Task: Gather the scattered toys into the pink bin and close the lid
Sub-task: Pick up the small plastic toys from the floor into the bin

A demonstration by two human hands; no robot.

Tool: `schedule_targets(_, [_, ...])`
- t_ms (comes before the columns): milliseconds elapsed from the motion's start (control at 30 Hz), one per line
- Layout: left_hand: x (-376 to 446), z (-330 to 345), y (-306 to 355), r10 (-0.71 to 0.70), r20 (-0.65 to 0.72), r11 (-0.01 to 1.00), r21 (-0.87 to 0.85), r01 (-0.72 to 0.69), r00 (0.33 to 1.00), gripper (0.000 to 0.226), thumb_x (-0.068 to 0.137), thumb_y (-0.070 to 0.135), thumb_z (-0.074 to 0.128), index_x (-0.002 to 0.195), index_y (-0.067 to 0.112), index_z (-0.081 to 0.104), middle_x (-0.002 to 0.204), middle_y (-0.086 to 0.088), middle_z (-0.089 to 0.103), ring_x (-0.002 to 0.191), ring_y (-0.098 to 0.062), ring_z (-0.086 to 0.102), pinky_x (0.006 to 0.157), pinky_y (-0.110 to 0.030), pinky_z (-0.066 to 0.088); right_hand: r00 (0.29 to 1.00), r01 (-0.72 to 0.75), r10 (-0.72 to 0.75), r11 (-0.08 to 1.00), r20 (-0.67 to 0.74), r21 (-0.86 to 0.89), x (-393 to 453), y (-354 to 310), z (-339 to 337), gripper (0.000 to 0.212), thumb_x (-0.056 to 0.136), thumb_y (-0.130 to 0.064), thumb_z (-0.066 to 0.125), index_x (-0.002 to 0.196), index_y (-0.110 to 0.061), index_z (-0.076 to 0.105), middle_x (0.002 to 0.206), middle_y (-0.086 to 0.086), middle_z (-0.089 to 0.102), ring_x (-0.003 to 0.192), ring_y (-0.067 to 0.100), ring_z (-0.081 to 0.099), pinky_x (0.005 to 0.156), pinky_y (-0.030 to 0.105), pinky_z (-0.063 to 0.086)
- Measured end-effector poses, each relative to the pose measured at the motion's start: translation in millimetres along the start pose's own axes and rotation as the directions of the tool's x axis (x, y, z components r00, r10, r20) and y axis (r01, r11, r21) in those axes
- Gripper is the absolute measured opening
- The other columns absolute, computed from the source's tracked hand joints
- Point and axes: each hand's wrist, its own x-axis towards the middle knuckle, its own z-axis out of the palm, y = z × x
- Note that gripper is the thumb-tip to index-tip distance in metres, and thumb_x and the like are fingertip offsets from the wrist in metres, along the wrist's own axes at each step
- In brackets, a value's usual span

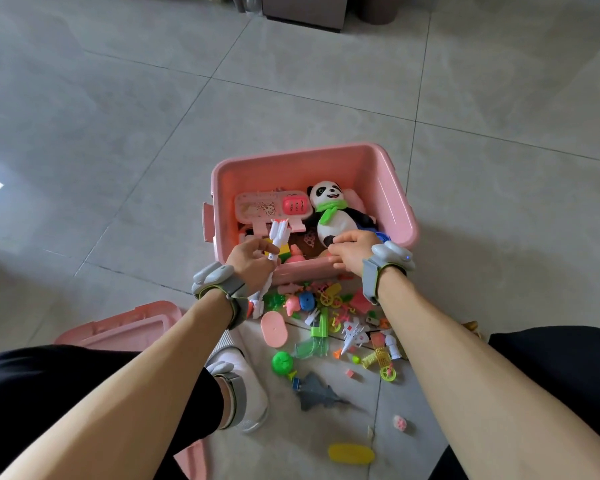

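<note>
The left hand (252, 259) pinches a thin white rocket (277, 237) over the bin (399, 202). It looks light and stiff; hold its middle. The right hand (352, 251) rests at the bin's edge, maybe holding nothing.

Glossy plastic pink bin (392, 188), plush cloth panda (336, 216), smooth matt floor tiles (291, 81).

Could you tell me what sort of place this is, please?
Probably a room in a home: large grey floor tiles, small plastic toys scattered by an open pink plastic bin, and dark furniture bases at the far edge.
</note>
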Motion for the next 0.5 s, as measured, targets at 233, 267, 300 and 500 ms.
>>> schedule_targets(233, [29,11,23,0.057,0.008,0.989,0.135,-0.058,0.998,0.023,0.085,0.003,0.064,0.102,0.019,0.066,0.079,0.000,0.064,0.063,-0.013,0.057,0.053,-0.020,0.046,0.998,0.027,-0.029,0.999,-0.056,-0.028,15,-13,-24,0.010,0.086,-0.001,0.061,0.083,-0.010,0.060,0.068,0.010,0.063,0.066,0.021,0.063,0.075,0.038,0.058])
schedule_targets(267, [36,13,27,0.071,0.002,0.982,0.173,-0.071,0.997,0.023,0.084,0.004,0.065,0.101,0.019,0.066,0.082,-0.001,0.064,0.065,-0.014,0.058,0.054,-0.020,0.047,0.997,0.032,-0.034,0.999,-0.070,-0.033,17,-16,-29,0.009,0.085,-0.001,0.060,0.086,-0.010,0.061,0.067,0.010,0.063,0.065,0.021,0.063,0.074,0.037,0.058])
schedule_targets(300, [43,15,32,0.075,-0.002,0.976,0.206,-0.073,0.997,0.022,0.084,0.005,0.065,0.100,0.020,0.065,0.084,-0.003,0.065,0.068,-0.016,0.059,0.056,-0.022,0.048,0.996,0.040,-0.043,0.998,-0.084,-0.038,21,-18,-34,0.009,0.085,-0.001,0.060,0.087,-0.010,0.062,0.066,0.009,0.063,0.063,0.019,0.062,0.071,0.035,0.058])
schedule_targets(500, [98,33,57,0.151,0.007,0.883,0.449,-0.138,0.989,0.025,0.083,0.011,0.058,0.087,0.036,0.061,0.095,0.003,0.071,0.081,-0.020,0.065,0.072,-0.030,0.057,0.993,0.057,-0.062,0.997,-0.102,-0.053,57,-25,-58,0.009,0.080,-0.008,0.063,0.078,-0.018,0.063,0.073,0.008,0.067,0.067,0.020,0.064,0.069,0.034,0.057])
